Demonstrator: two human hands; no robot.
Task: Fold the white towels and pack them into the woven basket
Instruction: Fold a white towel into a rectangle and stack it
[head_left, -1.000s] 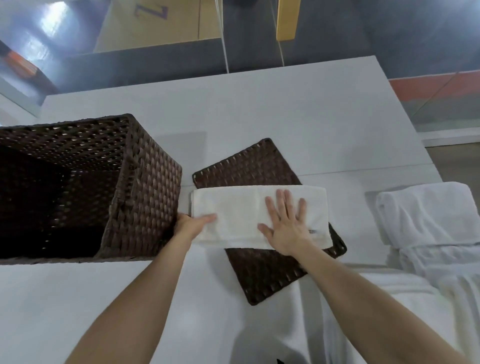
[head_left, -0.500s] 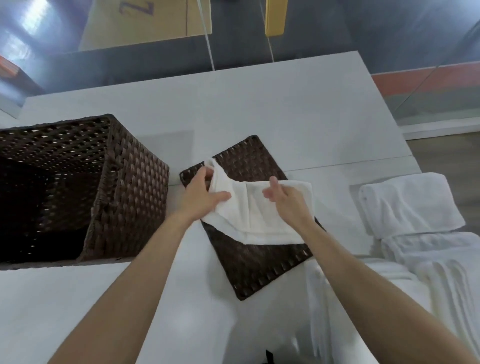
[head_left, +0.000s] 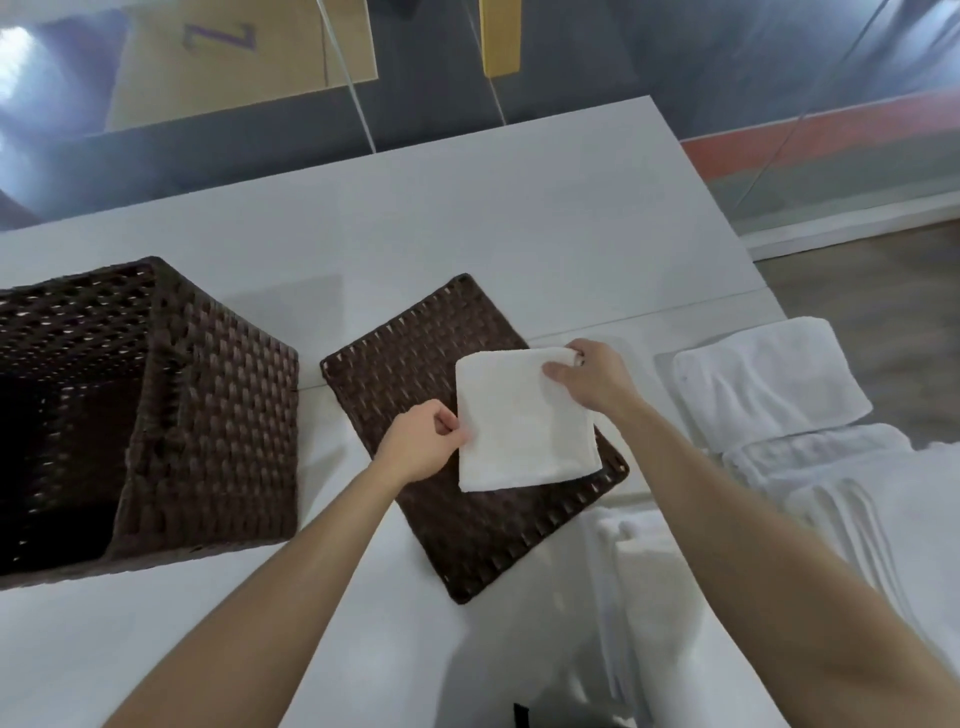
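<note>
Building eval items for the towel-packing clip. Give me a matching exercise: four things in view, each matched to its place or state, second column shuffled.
1 woven basket
2 flat woven lid
3 folded towel
4 towel pile

A pinched by left hand and right hand
B right of the hands, unheld
C lying under the folded towel
D at the left, open top

Pairs: 1-D, 2-C, 3-A, 4-B
</note>
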